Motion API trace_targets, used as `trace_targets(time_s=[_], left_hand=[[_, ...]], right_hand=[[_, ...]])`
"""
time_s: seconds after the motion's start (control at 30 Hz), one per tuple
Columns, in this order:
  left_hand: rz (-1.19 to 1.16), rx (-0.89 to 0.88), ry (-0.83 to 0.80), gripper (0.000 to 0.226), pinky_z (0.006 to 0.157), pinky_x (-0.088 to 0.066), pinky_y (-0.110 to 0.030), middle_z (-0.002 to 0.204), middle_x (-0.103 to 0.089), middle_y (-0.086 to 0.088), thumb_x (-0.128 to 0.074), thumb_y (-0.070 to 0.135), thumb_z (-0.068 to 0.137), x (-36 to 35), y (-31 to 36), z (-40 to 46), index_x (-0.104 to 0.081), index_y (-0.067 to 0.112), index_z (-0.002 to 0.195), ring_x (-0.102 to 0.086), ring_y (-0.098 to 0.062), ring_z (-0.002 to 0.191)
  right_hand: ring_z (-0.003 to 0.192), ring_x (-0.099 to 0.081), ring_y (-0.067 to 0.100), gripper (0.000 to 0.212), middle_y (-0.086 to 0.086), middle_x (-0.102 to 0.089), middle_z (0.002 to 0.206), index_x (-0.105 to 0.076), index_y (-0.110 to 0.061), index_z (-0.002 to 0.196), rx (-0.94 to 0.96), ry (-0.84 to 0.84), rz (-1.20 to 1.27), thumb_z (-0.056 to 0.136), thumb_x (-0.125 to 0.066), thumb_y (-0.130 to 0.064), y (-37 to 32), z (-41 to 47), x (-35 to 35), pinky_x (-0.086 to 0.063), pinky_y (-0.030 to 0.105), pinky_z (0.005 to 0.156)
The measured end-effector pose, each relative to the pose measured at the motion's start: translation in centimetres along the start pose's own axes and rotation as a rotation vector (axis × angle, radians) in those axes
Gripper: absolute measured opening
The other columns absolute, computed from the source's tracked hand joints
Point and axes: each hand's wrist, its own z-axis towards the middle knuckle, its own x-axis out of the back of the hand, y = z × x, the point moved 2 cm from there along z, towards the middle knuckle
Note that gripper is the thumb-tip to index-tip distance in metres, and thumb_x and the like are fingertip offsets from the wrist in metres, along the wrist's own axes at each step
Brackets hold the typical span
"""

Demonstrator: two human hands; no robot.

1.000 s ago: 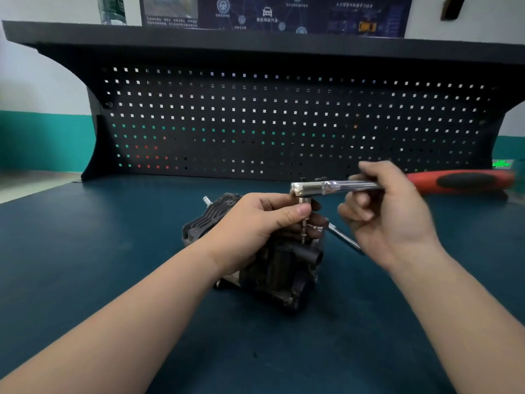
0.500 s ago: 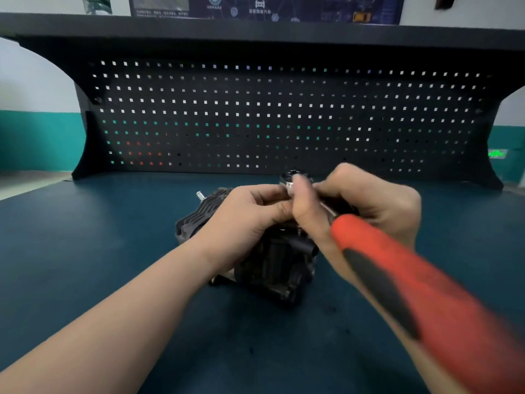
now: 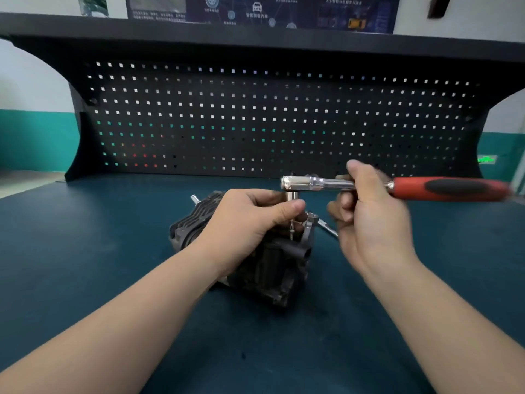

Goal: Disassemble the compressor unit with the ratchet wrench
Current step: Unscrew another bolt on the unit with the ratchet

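The dark finned metal compressor unit sits mid-bench. The left hand pinches the upright socket under the chrome, red-handled ratchet wrench; its handle runs rightward through the right hand, fingers curled round the shank.

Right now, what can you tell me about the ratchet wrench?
The ratchet wrench has a shiny metal head and shaft and a red handle with a black insert. It lies about level above the compressor, handle pointing right. A metal socket hangs down from its head. The right hand grips the shaft; the left hand pinches the socket below the head.
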Motion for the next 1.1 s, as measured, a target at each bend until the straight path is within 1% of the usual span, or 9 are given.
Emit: trace_targets(time_s=[0.1,0.17,0.37,0.5,0.6,0.73,0.8,0.9,1.1], left_hand=[[0.062,-0.009,0.012,0.022,0.078,-0.056,-0.032,0.087,-0.075,-0.005,-0.078,0.033,0.070,0.2,-0.1,0.1,-0.076,0.017,0.085,-0.071,-0.019,0.084],[0.023,-0.006,-0.043,0.025,0.080,-0.056,-0.034,0.094,-0.074,-0.007,-0.076,0.029,0.073,0.2,0.0,0.0,-0.075,0.014,0.093,-0.070,-0.023,0.089],[-0.177,0.078,-0.230,0.025,0.063,-0.055,-0.025,0.100,-0.073,-0.009,-0.069,0.024,0.075,-0.2,0.6,-0.5,-0.074,0.016,0.098,-0.069,-0.017,0.086],[-0.117,0.055,-0.185,0.021,0.061,-0.054,-0.023,0.088,-0.074,-0.006,-0.068,0.027,0.073,-0.3,0.6,-0.4,-0.076,0.016,0.090,-0.069,-0.013,0.076],[-0.059,0.033,-0.090,0.020,0.062,-0.053,-0.022,0.079,-0.074,-0.006,-0.072,0.029,0.068,-0.3,0.3,-0.2,-0.077,0.015,0.082,-0.070,-0.014,0.072],[-0.038,0.025,-0.067,0.025,0.067,-0.055,-0.024,0.086,-0.074,-0.009,-0.073,0.026,0.070,-0.2,0.1,0.0,-0.074,0.009,0.089,-0.071,-0.018,0.079],[-0.034,0.007,-0.118,0.024,0.072,-0.056,-0.028,0.090,-0.074,-0.008,-0.070,0.029,0.074,-0.2,0.3,-0.2,-0.074,0.013,0.092,-0.070,-0.020,0.083],[-0.176,0.047,-0.193,0.025,0.071,-0.058,-0.034,0.097,-0.073,-0.009,-0.062,0.026,0.080,-0.1,0.5,-0.4,-0.071,0.015,0.100,-0.069,-0.021,0.085],[-0.196,0.089,-0.244,0.022,0.058,-0.055,-0.026,0.097,-0.072,-0.011,-0.060,0.025,0.080,-0.3,0.7,-0.3,-0.072,0.014,0.094,-0.069,-0.017,0.079]], right_hand=[[0.044,-0.039,0.009,0.040,0.006,-0.045,0.051,-0.046,-0.014,0.053,0.710,-0.217,-0.585,0.086,-0.061,-0.031,-1.8,-2.1,-0.6,-0.032,0.015,0.047],[0.045,-0.042,0.008,0.038,0.005,-0.050,0.055,-0.047,-0.016,0.055,0.785,-0.293,-0.652,0.087,-0.061,-0.032,-1.9,-2.6,-0.7,-0.032,0.012,0.048],[0.032,-0.028,0.005,0.032,-0.005,-0.040,0.040,-0.052,-0.013,0.061,-0.313,-0.109,0.145,0.091,-0.059,-0.020,-0.1,0.9,-0.3,-0.028,0.017,0.040],[0.031,-0.022,0.006,0.032,-0.006,-0.031,0.039,-0.048,-0.014,0.061,-0.483,0.008,0.345,0.091,-0.056,-0.020,1.9,0.7,-0.1,-0.027,0.017,0.046],[0.034,-0.026,0.009,0.032,-0.003,-0.034,0.041,-0.047,-0.016,0.062,-0.158,0.006,0.191,0.092,-0.055,-0.019,0.8,0.1,-0.2,-0.026,0.023,0.049],[0.044,-0.032,0.002,0.041,-0.001,-0.036,0.049,-0.039,-0.017,0.052,0.716,-0.274,-0.550,0.087,-0.059,-0.027,-1.7,-2.5,-0.7,-0.027,0.013,0.047],[0.044,-0.029,0.004,0.044,0.003,-0.035,0.052,-0.037,-0.010,0.053,0.831,-0.330,-0.665,0.087,-0.059,-0.025,-1.9,-3.4,-1.1,-0.023,0.011,0.045],[0.042,-0.033,0.011,0.045,0.006,-0.039,0.046,-0.042,-0.002,0.054,0.601,-0.294,-0.580,0.087,-0.060,-0.027,-2.0,-2.3,-1.5,-0.028,0.024,0.042],[0.029,-0.021,0.006,0.038,-0.005,-0.032,0.037,-0.053,-0.011,0.054,-0.400,-0.139,0.161,0.091,-0.054,-0.019,-0.6,0.8,-0.4,-0.019,0.017,0.038]])
